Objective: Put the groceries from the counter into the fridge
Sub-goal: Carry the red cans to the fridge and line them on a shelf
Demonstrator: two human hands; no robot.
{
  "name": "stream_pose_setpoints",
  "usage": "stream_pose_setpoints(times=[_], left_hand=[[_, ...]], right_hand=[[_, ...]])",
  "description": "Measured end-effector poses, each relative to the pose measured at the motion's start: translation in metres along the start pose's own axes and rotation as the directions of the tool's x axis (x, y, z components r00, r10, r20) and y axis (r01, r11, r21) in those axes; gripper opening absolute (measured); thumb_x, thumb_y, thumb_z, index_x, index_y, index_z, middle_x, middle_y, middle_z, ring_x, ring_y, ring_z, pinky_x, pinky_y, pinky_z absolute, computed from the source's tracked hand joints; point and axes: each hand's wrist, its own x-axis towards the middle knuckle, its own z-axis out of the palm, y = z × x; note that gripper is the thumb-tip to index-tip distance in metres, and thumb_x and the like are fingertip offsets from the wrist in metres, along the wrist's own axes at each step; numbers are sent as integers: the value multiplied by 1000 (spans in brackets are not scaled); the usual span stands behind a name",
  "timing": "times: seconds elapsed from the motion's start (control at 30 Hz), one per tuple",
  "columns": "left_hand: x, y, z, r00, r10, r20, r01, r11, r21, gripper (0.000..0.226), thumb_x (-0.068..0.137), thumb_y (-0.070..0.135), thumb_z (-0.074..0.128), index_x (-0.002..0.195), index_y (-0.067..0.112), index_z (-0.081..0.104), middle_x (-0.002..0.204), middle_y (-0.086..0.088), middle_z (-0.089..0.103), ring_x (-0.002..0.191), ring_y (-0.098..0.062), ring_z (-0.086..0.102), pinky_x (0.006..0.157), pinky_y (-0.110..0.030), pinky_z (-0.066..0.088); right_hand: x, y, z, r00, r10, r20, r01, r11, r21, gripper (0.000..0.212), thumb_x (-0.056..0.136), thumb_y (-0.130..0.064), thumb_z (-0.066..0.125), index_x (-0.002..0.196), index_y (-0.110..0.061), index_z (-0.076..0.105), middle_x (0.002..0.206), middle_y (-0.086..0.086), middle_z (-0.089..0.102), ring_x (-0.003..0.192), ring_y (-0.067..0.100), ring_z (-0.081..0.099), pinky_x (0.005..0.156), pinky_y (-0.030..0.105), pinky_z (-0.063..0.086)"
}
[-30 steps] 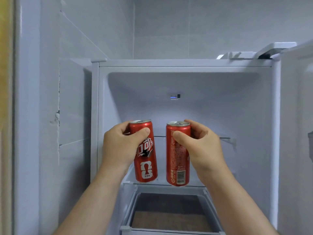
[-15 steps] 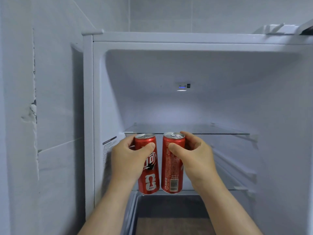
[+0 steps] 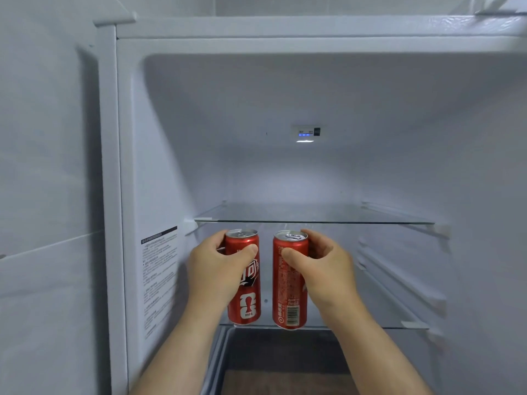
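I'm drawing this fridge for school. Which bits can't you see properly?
Head view only:
- Logo on the left can: partly covered by the left hand.
- Fingers of the right hand: mostly hidden behind the right can.
- Writing on the sticker: too small and blurred.
- Whether the cans touch the lower shelf: cannot tell.
- The drawer below: cut off by the bottom edge.

Fridge (image 3: 108,166) interior, as I see it through the head camera. Upper glass shelf (image 3: 313,213): a clear pane carried on white side rails. Lower glass shelf (image 3: 393,317): a second pane directly beneath it. At its front edge stand two red cans, upright and just beside each other (a narrow gap between them): left can (image 3: 247,309) with a FIFA mark, right can (image 3: 289,295) with a barcode. I cannot tell whether their bases touch the glass.
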Motion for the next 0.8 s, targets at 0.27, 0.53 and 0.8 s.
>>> stream_pose_setpoints(times=[0.27,0.53,0.8], left_hand=[[12,-11,18,1000,-19,-1,19,999,40,25,80,40,76,96,42,57,92,18,63,86,-9,64,78,-38,59],[21,-20,28,999,-42,-11,42,998,38,34,78,35,78,106,37,59,92,17,62,83,-4,61,76,-32,56],[30,-24,35,996,-76,49,76,997,0,39,84,33,74,120,31,61,109,8,68,98,-17,66,86,-45,58]], right_hand=[[24,17,0,1000,11,15,-12,999,42,54,84,-30,76,134,-31,55,115,-14,65,104,11,63,89,34,55],[43,37,6,1000,6,26,-6,1000,16,53,86,-29,75,135,-29,54,109,-17,59,102,8,59,84,28,51],[64,49,18,1000,-5,6,5,1000,-4,62,81,-29,79,135,-33,48,124,-12,59,110,10,58,87,29,52]])
